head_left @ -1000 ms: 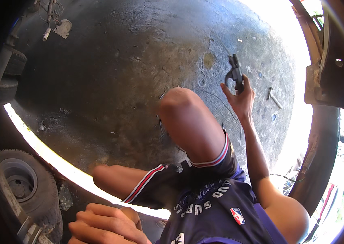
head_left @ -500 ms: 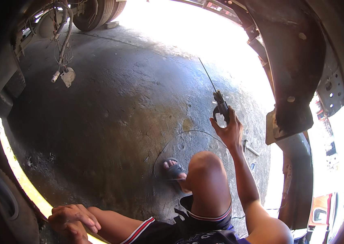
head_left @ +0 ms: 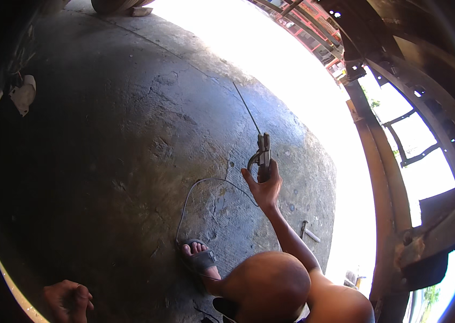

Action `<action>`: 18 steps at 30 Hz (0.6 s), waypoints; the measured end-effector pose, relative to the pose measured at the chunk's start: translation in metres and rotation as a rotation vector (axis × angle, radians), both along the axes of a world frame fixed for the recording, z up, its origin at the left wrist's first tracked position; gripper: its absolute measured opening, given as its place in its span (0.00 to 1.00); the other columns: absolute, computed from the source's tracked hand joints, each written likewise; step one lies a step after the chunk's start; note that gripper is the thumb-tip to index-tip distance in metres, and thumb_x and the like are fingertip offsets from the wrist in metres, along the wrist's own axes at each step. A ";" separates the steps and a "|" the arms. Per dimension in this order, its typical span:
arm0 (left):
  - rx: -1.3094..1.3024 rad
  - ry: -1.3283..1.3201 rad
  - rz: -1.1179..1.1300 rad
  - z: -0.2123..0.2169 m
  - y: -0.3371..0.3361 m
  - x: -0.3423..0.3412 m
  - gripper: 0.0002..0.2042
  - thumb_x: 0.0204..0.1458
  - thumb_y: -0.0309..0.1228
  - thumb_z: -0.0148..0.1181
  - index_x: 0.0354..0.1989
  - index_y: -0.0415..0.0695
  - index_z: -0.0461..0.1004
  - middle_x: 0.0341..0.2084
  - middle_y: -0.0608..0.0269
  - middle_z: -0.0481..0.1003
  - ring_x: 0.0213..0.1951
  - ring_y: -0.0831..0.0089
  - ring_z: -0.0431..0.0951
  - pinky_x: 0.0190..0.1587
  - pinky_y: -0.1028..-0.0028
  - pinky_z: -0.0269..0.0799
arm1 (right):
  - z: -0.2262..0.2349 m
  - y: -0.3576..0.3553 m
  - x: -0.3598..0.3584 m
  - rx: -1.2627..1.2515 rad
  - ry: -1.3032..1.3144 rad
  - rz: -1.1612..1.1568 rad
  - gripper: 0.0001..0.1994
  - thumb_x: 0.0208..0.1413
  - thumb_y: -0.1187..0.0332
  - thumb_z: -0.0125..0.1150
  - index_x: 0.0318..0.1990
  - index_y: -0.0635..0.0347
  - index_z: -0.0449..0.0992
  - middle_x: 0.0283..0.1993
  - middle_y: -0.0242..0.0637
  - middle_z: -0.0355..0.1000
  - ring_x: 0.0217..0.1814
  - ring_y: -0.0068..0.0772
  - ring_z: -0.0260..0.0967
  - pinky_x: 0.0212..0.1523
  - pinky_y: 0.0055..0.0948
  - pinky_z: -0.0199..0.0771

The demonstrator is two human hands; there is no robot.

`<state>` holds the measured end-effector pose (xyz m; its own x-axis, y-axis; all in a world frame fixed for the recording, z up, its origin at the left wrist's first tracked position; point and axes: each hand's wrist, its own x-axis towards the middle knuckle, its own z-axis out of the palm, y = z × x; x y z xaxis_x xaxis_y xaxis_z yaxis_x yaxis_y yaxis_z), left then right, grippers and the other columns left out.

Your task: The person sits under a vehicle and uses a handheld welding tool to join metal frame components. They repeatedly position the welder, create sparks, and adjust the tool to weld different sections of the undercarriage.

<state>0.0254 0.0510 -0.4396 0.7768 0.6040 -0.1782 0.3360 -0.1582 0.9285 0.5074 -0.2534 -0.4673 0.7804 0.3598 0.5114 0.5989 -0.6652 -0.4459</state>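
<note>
My right hand (head_left: 266,188) is closed around the handle of a dark welding electrode holder (head_left: 263,152), held out over the concrete floor. A long thin welding rod (head_left: 247,110) sticks out of its jaws, slanting away to the upper left. A thin cable (head_left: 185,200) loops from near my right wrist toward my sandalled foot (head_left: 199,254). At the lower left, my left hand (head_left: 67,301) is curled near the picture's edge, with nothing visible in it.
A hammer (head_left: 311,233) with a pale handle lies on the floor right of my forearm. Rusty metal framework (head_left: 386,188) rises along the right side. A pale part on hanging wires (head_left: 24,96) is at the left. A tyre (head_left: 110,4) shows at the far top, beside a block (head_left: 142,11).
My view has shifted, so the metal frame and hanging wires sit differently. The electrode holder and right hand appear lower and further left. My left hand also appears lower, its fingers curled.
</note>
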 end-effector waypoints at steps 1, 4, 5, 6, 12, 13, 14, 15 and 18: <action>-0.007 0.038 -0.035 -0.005 0.004 0.023 0.11 0.64 0.27 0.61 0.48 0.40 0.65 0.26 0.58 0.74 0.21 0.77 0.72 0.26 0.77 0.71 | -0.016 0.003 0.012 0.046 0.063 -0.009 0.27 0.48 0.54 0.82 0.39 0.58 0.67 0.23 0.23 0.60 0.25 0.15 0.54 0.26 0.24 0.58; -0.015 0.027 -0.037 -0.015 0.003 0.108 0.12 0.63 0.27 0.63 0.46 0.41 0.65 0.26 0.58 0.75 0.21 0.77 0.73 0.27 0.77 0.71 | -0.060 0.003 0.044 0.120 0.233 -0.069 0.25 0.50 0.56 0.81 0.39 0.57 0.67 0.27 0.20 0.60 0.28 0.13 0.54 0.29 0.21 0.57; -0.023 0.089 -0.086 -0.017 0.009 0.139 0.11 0.62 0.32 0.64 0.42 0.40 0.70 0.27 0.57 0.77 0.25 0.74 0.76 0.30 0.74 0.73 | -0.072 0.002 0.057 0.130 0.228 -0.034 0.25 0.50 0.57 0.81 0.40 0.57 0.67 0.28 0.20 0.60 0.29 0.13 0.54 0.29 0.21 0.57; -0.028 0.156 -0.136 -0.017 0.016 0.171 0.12 0.61 0.37 0.64 0.39 0.39 0.75 0.28 0.56 0.80 0.28 0.70 0.80 0.33 0.71 0.74 | -0.081 -0.001 0.069 0.121 0.217 -0.013 0.25 0.50 0.57 0.81 0.41 0.58 0.67 0.28 0.20 0.60 0.29 0.13 0.54 0.30 0.21 0.57; 0.296 0.042 -0.401 0.003 0.041 0.367 0.11 0.58 0.31 0.68 0.29 0.35 0.80 0.22 0.58 0.80 0.26 0.71 0.81 0.30 0.74 0.73 | -0.106 -0.011 0.123 0.375 0.454 -0.089 0.28 0.53 0.69 0.79 0.55 0.68 0.69 0.41 0.29 0.72 0.40 0.19 0.68 0.41 0.21 0.70; 0.378 -0.014 -0.485 0.017 0.044 0.392 0.10 0.57 0.31 0.69 0.30 0.36 0.80 0.22 0.58 0.80 0.26 0.71 0.81 0.30 0.74 0.73 | -0.105 -0.010 0.132 0.434 0.405 -0.079 0.28 0.52 0.68 0.80 0.55 0.68 0.69 0.33 0.23 0.64 0.33 0.12 0.59 0.33 0.17 0.61; 0.413 0.037 -0.486 0.034 0.046 0.411 0.09 0.57 0.30 0.69 0.30 0.36 0.80 0.22 0.58 0.80 0.26 0.71 0.81 0.30 0.74 0.73 | -0.101 -0.011 0.140 0.450 0.383 -0.095 0.31 0.51 0.65 0.81 0.57 0.68 0.69 0.34 0.23 0.65 0.34 0.13 0.60 0.33 0.17 0.62; 0.438 0.070 -0.492 0.054 0.048 0.425 0.09 0.57 0.30 0.69 0.30 0.36 0.80 0.22 0.59 0.80 0.26 0.72 0.80 0.30 0.74 0.73 | -0.096 -0.013 0.147 0.511 0.393 -0.109 0.31 0.52 0.64 0.80 0.58 0.68 0.69 0.34 0.22 0.65 0.34 0.13 0.61 0.34 0.18 0.62; 0.569 0.095 -0.521 0.108 0.051 0.444 0.07 0.55 0.28 0.69 0.30 0.37 0.80 0.22 0.61 0.79 0.24 0.73 0.79 0.29 0.75 0.72 | -0.072 -0.023 0.169 0.514 0.334 -0.131 0.35 0.52 0.53 0.79 0.58 0.67 0.70 0.34 0.24 0.67 0.32 0.14 0.61 0.33 0.19 0.63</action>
